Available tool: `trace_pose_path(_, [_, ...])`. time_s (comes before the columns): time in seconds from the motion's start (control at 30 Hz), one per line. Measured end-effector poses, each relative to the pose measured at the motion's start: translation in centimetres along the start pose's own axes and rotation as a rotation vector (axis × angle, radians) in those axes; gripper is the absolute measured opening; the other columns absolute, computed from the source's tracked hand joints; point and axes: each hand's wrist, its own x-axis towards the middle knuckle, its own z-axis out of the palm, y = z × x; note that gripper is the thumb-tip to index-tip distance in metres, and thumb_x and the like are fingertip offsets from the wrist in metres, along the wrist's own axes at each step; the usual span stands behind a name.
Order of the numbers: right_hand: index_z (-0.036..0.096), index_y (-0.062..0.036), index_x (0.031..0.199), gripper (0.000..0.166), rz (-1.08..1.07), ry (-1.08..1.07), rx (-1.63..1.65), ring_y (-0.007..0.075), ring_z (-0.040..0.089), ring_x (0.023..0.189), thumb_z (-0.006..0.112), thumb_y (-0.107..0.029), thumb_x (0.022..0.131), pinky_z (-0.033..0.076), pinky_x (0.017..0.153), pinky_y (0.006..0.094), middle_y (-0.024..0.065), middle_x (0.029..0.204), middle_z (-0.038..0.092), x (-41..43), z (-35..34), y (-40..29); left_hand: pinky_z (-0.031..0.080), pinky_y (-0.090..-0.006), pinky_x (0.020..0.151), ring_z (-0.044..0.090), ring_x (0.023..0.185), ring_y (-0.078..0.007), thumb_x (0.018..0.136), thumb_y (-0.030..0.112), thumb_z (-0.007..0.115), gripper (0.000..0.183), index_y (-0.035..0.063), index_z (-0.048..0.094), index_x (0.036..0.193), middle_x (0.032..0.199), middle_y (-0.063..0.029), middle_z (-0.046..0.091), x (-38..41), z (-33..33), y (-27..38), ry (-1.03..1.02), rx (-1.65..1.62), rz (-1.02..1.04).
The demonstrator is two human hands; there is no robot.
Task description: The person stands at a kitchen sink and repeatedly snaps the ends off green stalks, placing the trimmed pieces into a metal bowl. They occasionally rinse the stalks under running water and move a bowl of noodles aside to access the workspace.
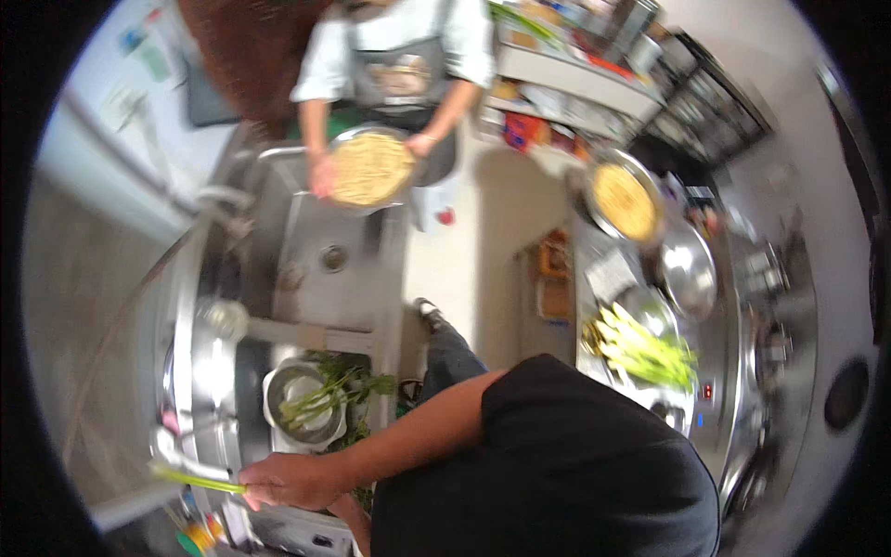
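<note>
My right hand [289, 480] reaches across to the lower left, closed around a thin green celery-like stalk [202, 480] whose blurred end points left. Under my right wrist, part of my left hand or wrist [344, 512] shows; its fingers are hidden. Just above my right forearm, a metal bowl [275, 390] in a white holder contains leafy green stalks [320, 404]. More leaves lie beside and below the bowl, partly covered by my arm.
Across the steel sink [327, 292], a person in an apron holds a bowl of pale yellow strips [372, 170]. The right counter bears a similar bowl [623, 202], a steel bowl [688, 271] and a pile of pale green stalks [644, 348]. A hose [150, 275] curves at left.
</note>
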Motion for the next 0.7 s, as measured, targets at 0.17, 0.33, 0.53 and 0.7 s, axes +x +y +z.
trace_pose_path(0.17, [0.058,-0.0072,0.121,0.028,0.001,0.411,-0.206,0.0126,0.052,0.076,0.044,-0.024,0.103,0.043,0.07,0.0276,-0.0003,0.082,0.055,-8.8,-9.3,-3.6,0.049,-0.0364,0.084,0.064,0.098,-0.0268,0.101,0.03,0.045,0.04,-0.0015,0.057,0.122,0.109,-0.0161,0.066,2.8,-1.3,-7.1,-0.109,0.812,-0.04])
trace_pose_path(0.33, [0.059,-0.0083,0.122,0.027,0.385,1.148,-0.521,0.0171,0.055,0.073,0.045,-0.015,0.1,0.047,0.069,0.0323,0.0043,0.081,0.057,-28.4,-13.6,-10.6,0.05,-0.0353,0.086,0.063,0.098,-0.0262,0.103,0.033,0.047,0.038,0.0023,0.057,0.123,0.111,-0.0134,0.064,2.4,-1.3,8.5,-0.543,0.861,0.458])
trace_pose_path(0.53, [0.063,-0.0074,0.113,0.032,0.745,1.612,-1.224,0.0363,0.061,0.095,0.046,-0.003,0.087,0.049,0.085,0.0439,0.0166,0.102,0.064,-56.3,-12.6,-14.6,0.05,-0.0388,0.085,0.066,0.096,-0.0308,0.099,0.024,0.052,0.034,-0.002,0.06,0.119,0.105,-0.0173,0.068,-3.6,7.2,20.9,-0.907,0.527,0.918])
trace_pose_path(0.7, [0.067,-0.0116,0.108,0.027,1.355,1.454,-1.588,0.0332,0.058,0.106,0.054,-0.013,0.086,0.045,0.092,0.0455,0.0139,0.102,0.064,-68.5,-7.6,-18.2,0.051,-0.0374,0.078,0.067,0.085,-0.0284,0.098,0.025,0.053,0.028,0.0003,0.065,0.102,0.093,-0.0161,0.069,-6.7,14.2,26.0,-1.092,0.557,1.17])
